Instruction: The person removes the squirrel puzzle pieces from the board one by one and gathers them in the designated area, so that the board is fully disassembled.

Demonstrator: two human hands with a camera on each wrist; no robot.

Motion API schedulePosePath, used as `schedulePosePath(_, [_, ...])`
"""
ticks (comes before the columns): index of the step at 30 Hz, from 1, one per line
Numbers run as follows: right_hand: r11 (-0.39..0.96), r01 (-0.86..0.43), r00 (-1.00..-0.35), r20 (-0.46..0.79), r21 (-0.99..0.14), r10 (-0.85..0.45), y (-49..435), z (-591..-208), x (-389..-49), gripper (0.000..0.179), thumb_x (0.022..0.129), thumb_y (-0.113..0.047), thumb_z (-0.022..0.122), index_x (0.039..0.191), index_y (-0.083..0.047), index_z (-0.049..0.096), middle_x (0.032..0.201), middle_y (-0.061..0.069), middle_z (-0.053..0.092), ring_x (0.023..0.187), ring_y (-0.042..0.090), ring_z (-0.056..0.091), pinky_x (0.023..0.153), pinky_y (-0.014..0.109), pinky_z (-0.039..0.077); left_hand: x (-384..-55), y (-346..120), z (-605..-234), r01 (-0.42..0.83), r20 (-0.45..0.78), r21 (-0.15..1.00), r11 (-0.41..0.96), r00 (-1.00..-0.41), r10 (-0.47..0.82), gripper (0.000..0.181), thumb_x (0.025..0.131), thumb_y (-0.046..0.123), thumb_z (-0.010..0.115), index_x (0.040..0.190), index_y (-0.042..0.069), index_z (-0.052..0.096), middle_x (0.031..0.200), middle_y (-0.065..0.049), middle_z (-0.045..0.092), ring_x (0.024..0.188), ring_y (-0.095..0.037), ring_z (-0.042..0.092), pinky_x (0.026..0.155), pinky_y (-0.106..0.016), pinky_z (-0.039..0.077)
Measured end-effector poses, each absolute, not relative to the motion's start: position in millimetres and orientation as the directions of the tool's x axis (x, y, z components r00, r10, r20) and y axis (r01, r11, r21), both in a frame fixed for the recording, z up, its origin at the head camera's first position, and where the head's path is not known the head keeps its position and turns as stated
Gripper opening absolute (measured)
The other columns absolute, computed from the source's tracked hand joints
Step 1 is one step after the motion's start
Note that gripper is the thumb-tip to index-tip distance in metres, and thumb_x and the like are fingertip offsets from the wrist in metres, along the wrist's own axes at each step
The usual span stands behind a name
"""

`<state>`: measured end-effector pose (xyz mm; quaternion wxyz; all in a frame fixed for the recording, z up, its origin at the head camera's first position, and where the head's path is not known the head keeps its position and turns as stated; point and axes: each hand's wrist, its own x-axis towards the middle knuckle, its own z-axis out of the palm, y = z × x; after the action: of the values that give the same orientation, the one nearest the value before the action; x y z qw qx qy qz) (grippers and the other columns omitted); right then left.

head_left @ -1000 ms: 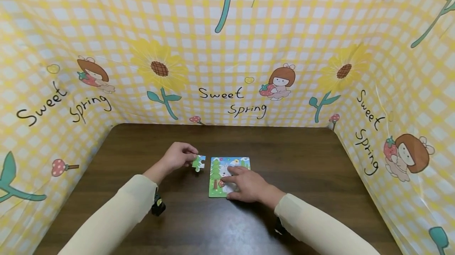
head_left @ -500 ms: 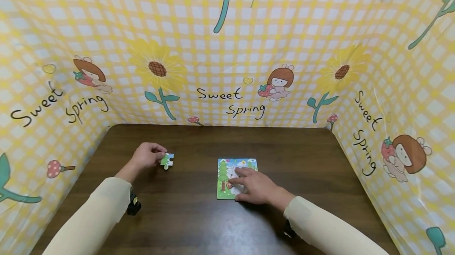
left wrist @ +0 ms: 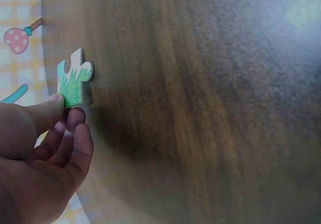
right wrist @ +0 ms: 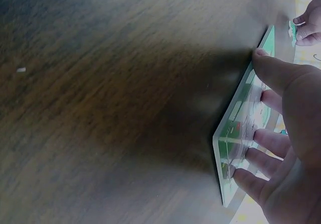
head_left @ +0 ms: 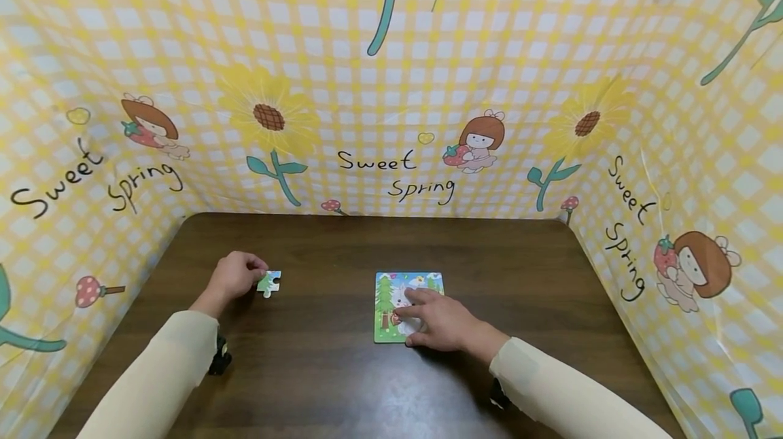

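Between its thumb and fingers my left hand (head_left: 234, 277) pinches a jigsaw puzzle piece (head_left: 267, 284) by its edge, over the left part of the table. In the left wrist view the piece (left wrist: 73, 87) shows green tree branches on white, with a rounded knob on one side and a notch in its top. My right hand (head_left: 445, 320) rests with spread fingers on a square puzzle (head_left: 384, 293) printed with trees and a white rabbit. The right wrist view has the thumb at the puzzle's (right wrist: 229, 141) near edge and several fingertips on its face; the hand hides part of the picture.
The dark brown wooden table (head_left: 342, 391) carries the puzzle near its middle. A yellow-checked cloth (head_left: 379, 113) with sunflowers and lettering stands as a wall behind the table and on both sides. A tiny pale speck (right wrist: 20, 70) lies on the wood.
My left hand has carried the puzzle piece leftward, away from the puzzle, and slightly lower in the view lately. The puzzle, under my right hand, shifted slightly right, then stayed.
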<state>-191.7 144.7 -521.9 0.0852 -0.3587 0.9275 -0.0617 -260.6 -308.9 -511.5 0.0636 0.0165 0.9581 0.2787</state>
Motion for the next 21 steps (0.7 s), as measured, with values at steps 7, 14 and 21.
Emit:
schedulePosePath(7, [0.73,-0.661,-0.723,-0.112,-0.173,-0.681,145.3,-523.0,-191.9,0.058,0.092,-0.053,0.071,0.145,-0.034,0.059,0.161,0.01,0.043,0.148,0.031,0.041,0.111,0.05,0.045,-263.2,-304.9,-519.0,0.008,-0.122,0.507,0.862,-0.989,0.081,0.016,0.099,0.01,0.063,0.1,0.001,0.076,0.097,-0.015,0.073,0.089,-0.03,0.063,0.08,-0.05,0.052])
schedulePosePath(14, [0.729,-0.661,-0.721,-0.115,-0.178,-0.683,143.9,-524.2,-191.6,0.058,0.093,-0.053,0.07,0.147,-0.034,0.058,0.162,0.01,0.041,0.149,0.031,0.039,0.113,0.048,0.043,-261.1,-302.5,-519.2,0.015,-0.122,0.467,0.884,-0.989,0.081,0.016,0.1,0.009,0.061,0.1,0.0,0.074,0.098,-0.016,0.073,0.084,-0.029,0.065,0.077,-0.051,0.053])
schedulePosePath(21, [0.724,-0.665,-0.719,-0.104,-0.186,-0.687,144.3,-522.5,-191.4,0.058,0.093,-0.051,0.071,0.146,-0.031,0.059,0.161,0.012,0.043,0.148,0.033,0.04,0.113,0.05,0.043,-262.7,-300.9,-522.4,0.012,-0.119,0.457,0.89,-0.99,0.075,0.018,0.101,0.012,0.059,0.102,0.002,0.074,0.1,-0.016,0.073,0.08,-0.026,0.064,0.074,-0.048,0.053])
